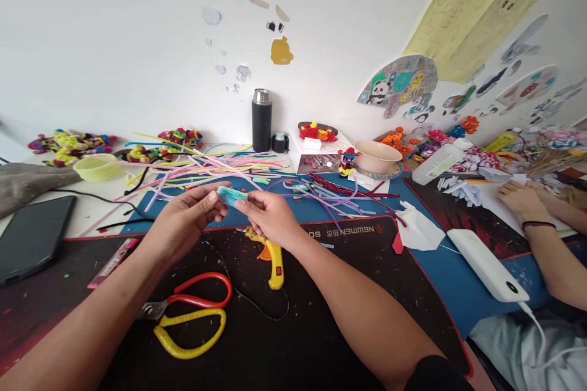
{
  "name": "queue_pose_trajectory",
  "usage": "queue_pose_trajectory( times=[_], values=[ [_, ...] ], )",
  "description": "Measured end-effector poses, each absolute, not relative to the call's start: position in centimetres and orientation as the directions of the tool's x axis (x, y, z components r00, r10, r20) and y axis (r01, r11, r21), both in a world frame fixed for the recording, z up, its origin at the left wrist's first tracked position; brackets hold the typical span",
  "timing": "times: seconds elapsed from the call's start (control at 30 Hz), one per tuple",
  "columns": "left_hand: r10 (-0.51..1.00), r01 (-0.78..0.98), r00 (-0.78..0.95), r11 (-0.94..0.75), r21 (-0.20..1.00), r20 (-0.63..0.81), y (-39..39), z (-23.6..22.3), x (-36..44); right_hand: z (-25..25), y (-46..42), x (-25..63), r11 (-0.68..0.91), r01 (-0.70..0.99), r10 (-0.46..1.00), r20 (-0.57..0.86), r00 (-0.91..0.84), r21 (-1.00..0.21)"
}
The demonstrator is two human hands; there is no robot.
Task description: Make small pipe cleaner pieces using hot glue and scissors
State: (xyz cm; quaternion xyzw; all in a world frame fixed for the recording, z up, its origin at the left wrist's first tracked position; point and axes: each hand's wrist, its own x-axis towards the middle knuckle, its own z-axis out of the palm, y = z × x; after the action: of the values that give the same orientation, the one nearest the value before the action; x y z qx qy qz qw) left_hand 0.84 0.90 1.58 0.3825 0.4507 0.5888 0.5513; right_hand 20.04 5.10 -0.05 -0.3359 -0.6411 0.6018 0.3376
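Observation:
A small turquoise piece point(232, 196) that looks like pipe cleaner is held up above the far edge of the dark mat, between both hands. My left hand point(195, 212) pinches its left end with thumb and fingers. At the right end, the fingers of my right hand point(271, 217) close on it. Just below my right hand lies a yellow hot glue gun point(276, 266), its nozzle partly hidden. Scissors point(183, 317) with one red and one yellow handle lie spread on the mat, the blades partly behind my left forearm. Many loose pipe cleaners point(224, 165) lie beyond my hands.
A black phone point(34, 238) lies at left. Behind stand a black thermos point(261, 122), a white box point(298, 149) and a beige bowl point(378, 157). On the right are a white power bank point(488, 266), a clear bottle point(443, 160) and another person's hands point(520, 198).

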Motion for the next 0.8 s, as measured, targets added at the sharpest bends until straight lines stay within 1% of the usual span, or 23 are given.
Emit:
queue_pose_trajectory(
  times=[0.07,0.2,0.27,0.37,0.43,0.5,0.6,0.8],
  values=[
    [0.995,-0.354,-0.077,0.037,0.935,-0.069,1.0,1.4,1.1,-0.1,5.1,20.0,0.069,0.056,0.847,0.029,-0.531,-0.996],
    [0.993,-0.366,-0.071,0.060,0.929,-0.092,1.3,0.6,1.0,-0.5,5.0,19.9,0.225,0.170,0.856,0.111,-0.505,-0.959],
    [0.993,-0.363,-0.070,0.065,0.930,-0.096,1.4,0.1,0.7,-0.7,4.8,19.8,0.258,0.194,0.847,0.125,-0.516,-0.946],
    [0.995,-0.340,-0.060,0.057,0.939,-0.082,1.5,-0.3,0.2,-0.5,4.7,19.9,0.178,0.174,0.831,0.053,-0.554,-0.968],
    [0.995,-0.322,-0.061,0.052,0.945,-0.075,1.5,-0.2,-0.1,-0.3,4.6,19.9,0.090,0.131,0.815,-0.003,-0.580,-0.987],
    [0.995,-0.316,-0.070,0.052,0.948,-0.078,1.4,0.0,-0.3,0.0,4.7,19.9,0.022,0.077,0.798,-0.029,-0.602,-0.997],
    [0.993,-0.316,-0.076,0.059,0.947,-0.088,1.3,0.4,-0.2,0.2,4.8,20.0,-0.005,0.022,0.793,-0.017,-0.608,-1.000],
    [0.992,-0.335,-0.072,0.077,0.939,-0.107,1.2,0.8,0.3,-0.1,5.0,20.0,-0.038,-0.001,0.789,-0.030,-0.614,-0.999]
  ],
)
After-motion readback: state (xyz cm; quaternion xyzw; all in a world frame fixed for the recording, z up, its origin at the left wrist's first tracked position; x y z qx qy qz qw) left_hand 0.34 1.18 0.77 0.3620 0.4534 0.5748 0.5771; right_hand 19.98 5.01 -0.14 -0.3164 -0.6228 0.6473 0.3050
